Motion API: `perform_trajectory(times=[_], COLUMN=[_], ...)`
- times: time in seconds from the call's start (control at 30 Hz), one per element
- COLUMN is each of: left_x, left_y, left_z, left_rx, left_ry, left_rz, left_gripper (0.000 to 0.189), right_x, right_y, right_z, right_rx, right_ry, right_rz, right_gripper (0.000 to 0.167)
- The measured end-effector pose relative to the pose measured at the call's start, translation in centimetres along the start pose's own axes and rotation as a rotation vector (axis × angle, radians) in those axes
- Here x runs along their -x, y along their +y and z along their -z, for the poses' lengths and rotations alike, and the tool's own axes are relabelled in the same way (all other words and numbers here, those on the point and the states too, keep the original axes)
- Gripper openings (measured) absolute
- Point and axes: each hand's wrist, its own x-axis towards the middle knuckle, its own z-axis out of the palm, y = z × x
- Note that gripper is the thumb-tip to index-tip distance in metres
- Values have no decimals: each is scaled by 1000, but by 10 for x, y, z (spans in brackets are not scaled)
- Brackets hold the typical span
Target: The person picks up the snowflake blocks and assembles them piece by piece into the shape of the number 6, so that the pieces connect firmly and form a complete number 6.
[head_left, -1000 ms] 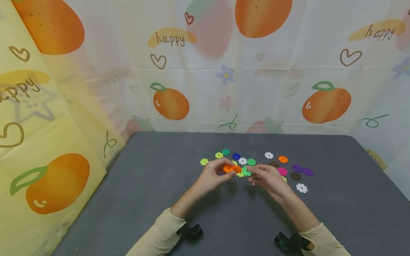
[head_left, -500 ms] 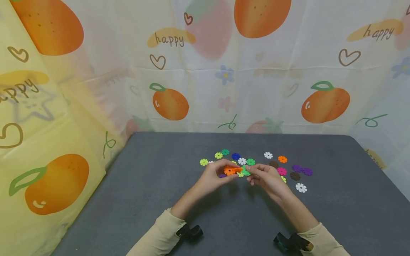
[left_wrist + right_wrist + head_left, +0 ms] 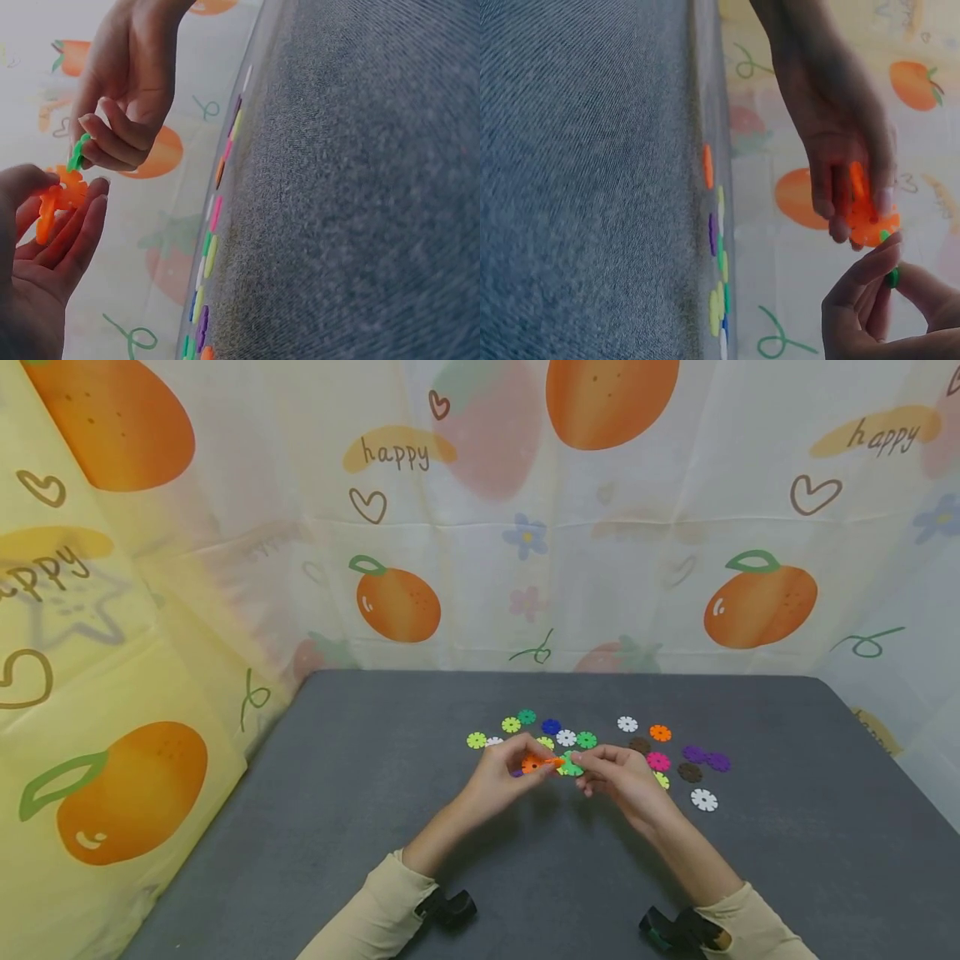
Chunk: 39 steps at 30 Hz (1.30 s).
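My left hand (image 3: 501, 777) pinches orange notched snowflake discs (image 3: 69, 193) between thumb and fingers. Two of them are joined at an angle, one seen nearly edge-on. Facing it, my right hand (image 3: 628, 777) pinches a green snowflake disc (image 3: 77, 154) between thumb and forefinger, its other fingers curled beneath. The green disc's edge is right at the rim of the orange piece, as the right wrist view shows with the orange discs (image 3: 875, 223) just above the fingertips. Both hands are raised over the table, and the fingers hide part of each disc.
Loose snowflake discs lie on the dark grey table (image 3: 360, 827) behind and beside the hands. A blue disc (image 3: 551, 727) and a yellow disc (image 3: 476, 740) are behind the left hand. Right of the right hand are joined purple discs (image 3: 707, 758) and a white disc (image 3: 704, 800). A printed curtain (image 3: 480, 568) hangs behind.
The orange discs have turned in my left hand, so one now shows nearly edge-on. The green disc in my right hand has shifted slightly left, along with that hand.
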Motion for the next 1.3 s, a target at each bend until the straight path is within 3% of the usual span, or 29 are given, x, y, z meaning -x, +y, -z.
perform_trajectory(times=[0.13, 0.3, 0.57, 0.7, 0.93, 1.17, 1.3], left_x=[1, 0, 1, 0, -2, -3, -3], left_y=[-3, -6, -4, 0, -5, -13, -15], left_z=[1, 0, -2, -1, 5, 8, 8], left_rx=[50, 34, -16, 41, 129, 274, 275], left_ry=[-4, 8, -12, -15, -49, -131, -167], left_rz=[-57, -118, -72, -4, 180, 352, 394], left_gripper=[6, 5, 6, 10, 16, 31, 29], right_x=[0, 0, 2, 2, 0, -5, -6], right_y=[0, -1, -2, -2, 0, 9, 13], right_z=[-1, -2, -5, -5, -4, -3, -2], right_rx=[-4, -7, 36, 14, 31, 111, 135], right_ry=[2, 5, 21, 24, -1, -46, -70], right_rz=[-2, -6, 15, 18, 19, 9, 9], right_gripper=[14, 13, 16, 17, 23, 28, 33])
